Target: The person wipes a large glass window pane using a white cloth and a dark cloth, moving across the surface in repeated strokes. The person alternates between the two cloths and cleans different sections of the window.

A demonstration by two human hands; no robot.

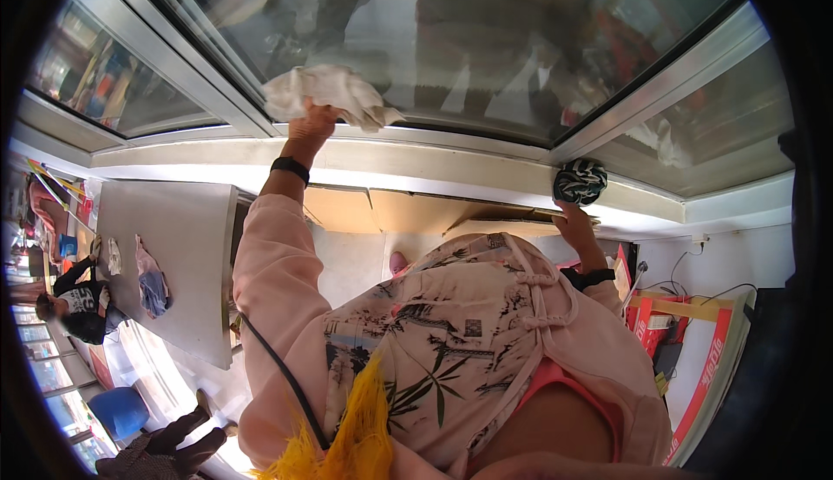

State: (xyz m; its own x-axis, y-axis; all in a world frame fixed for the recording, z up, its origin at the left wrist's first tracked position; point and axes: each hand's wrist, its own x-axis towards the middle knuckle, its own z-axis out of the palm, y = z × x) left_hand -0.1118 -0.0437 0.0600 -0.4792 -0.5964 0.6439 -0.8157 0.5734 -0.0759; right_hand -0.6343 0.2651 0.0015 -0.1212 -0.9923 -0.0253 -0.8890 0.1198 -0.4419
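Note:
My left hand (314, 120) is gripping a crumpled whitish cloth (332, 92), which lies against the lower left part of a large window pane (442, 37), close to its metal frame. Over at the right, my right hand (575, 216) is at the white window sill (416, 158), touching a bunched dark green and white patterned cloth (580, 182). The fingers of that hand are partly hidden, and whether they grip the cloth is unclear.
Cardboard sheets (403, 212) stand below the sill. Left is a grey table (176, 245) with garments (151, 278) on it. A person in dark clothes (84, 304) is beyond it; another person's legs (189, 441) show lower left. A red-and-white rack (706, 363) with cables stands right.

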